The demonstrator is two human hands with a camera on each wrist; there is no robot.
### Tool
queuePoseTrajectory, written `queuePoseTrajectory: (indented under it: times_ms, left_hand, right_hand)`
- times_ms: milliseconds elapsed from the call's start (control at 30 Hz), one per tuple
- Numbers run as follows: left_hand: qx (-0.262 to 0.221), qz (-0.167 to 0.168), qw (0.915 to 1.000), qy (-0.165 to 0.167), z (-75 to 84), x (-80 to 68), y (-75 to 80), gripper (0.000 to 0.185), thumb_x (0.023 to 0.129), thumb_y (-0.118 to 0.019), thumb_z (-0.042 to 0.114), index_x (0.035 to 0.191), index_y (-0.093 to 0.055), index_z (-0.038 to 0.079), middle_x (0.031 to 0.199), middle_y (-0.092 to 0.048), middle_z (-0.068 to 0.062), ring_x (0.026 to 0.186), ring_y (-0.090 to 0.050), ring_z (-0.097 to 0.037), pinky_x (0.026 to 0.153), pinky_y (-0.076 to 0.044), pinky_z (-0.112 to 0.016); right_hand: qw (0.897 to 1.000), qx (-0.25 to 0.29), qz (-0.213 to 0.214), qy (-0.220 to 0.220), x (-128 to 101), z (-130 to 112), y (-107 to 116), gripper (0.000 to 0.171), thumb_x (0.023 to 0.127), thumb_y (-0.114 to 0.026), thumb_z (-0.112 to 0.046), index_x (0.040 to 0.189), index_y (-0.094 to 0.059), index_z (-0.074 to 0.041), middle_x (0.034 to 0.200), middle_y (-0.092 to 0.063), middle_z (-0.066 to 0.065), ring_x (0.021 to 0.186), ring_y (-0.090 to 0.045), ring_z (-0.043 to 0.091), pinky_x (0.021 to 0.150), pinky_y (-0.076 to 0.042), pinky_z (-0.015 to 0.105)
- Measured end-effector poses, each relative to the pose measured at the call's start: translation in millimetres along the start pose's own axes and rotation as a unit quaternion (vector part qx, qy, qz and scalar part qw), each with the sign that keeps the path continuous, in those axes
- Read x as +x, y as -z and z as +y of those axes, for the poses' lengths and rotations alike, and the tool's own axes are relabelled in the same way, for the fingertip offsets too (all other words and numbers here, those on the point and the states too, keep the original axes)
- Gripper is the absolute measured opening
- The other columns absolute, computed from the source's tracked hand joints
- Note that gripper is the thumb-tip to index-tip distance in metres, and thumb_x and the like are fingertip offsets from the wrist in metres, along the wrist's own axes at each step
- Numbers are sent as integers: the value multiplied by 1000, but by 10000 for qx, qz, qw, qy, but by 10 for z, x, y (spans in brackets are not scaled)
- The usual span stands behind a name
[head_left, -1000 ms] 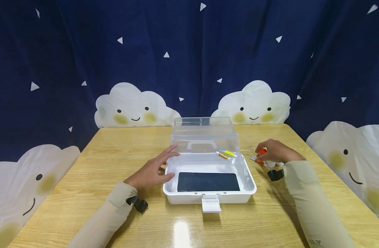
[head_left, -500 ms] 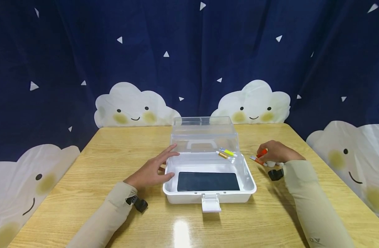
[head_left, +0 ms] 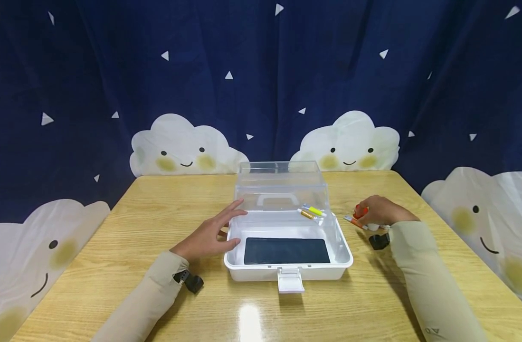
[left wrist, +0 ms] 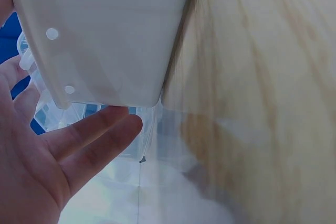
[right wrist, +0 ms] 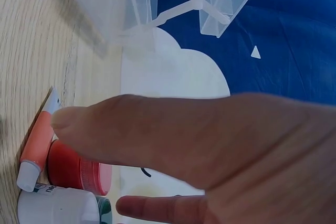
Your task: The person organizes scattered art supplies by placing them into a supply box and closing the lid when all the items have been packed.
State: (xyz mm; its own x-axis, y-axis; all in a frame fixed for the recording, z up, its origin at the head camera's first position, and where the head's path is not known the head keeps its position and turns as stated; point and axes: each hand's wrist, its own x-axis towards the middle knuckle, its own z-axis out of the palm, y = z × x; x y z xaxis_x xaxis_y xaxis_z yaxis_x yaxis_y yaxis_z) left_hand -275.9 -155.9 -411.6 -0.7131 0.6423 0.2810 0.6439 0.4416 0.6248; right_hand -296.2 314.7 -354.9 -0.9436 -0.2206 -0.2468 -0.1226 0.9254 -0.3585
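Note:
A white plastic storage box [head_left: 288, 273] stands with its clear lid [head_left: 282, 190] raised. My left hand [head_left: 211, 235] rests at its left side with spread fingers and the thumb over the rim; fingertips touch the wall's lower edge in the left wrist view. My right hand [head_left: 380, 210] curls thumb and finger round a red jar [head_left: 361, 211], which the thumb partly hides in the right wrist view. Beside it lie an orange paint tube [right wrist: 38, 142] and a white jar with a green lid [right wrist: 58, 206]. A yellow tube [head_left: 315, 211] and a gold tube [head_left: 306, 214] lie at the box's back right.
A dark flat rectangle [head_left: 286, 251] lies on the box floor. The box's latch [head_left: 290, 281] hangs down over the front edge. Behind the wooden table [head_left: 179, 194] hangs a dark blue curtain [head_left: 261, 85] with clouds.
My right hand has shifted very slightly down around the red jar. The left hand and the box stay where they were.

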Motion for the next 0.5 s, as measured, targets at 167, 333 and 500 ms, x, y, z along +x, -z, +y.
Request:
queuePoseTrajectory:
  times_ms: [167,333,500]
  left_hand:
    - [9,-2,10000,52,6,-3,-2,67,89,-69,27,146,-36,37,159,-7,21,120,-53,-19,85,-53,-28]
    - [20,-2,10000,45,4,-4,-5,66,89,-68,29,146,-35,37,160,-8,16,119,-53,-18,84,-53,-28]
    - [43,4,10000,35,5,-1,-5,66,89,-68,30,146,-36,37,160,-7,17,122,-51,-18,84,-54,-28]
  right_hand:
    - [9999,131,-27,16,-1,9,-19,23,83,-68,-13,102,-68,1,89,-60,9,65,-53,20,56,-46,32]
    - [9997,60,51,233,12,17,-42,4,81,-67,-8,79,-66,-4,72,-56,3,57,-47,17,52,-40,30]
    - [9985,-356,140,398,31,7,-63,6,79,-67,-7,73,-68,-6,68,-56,-1,57,-46,14,52,-40,28]
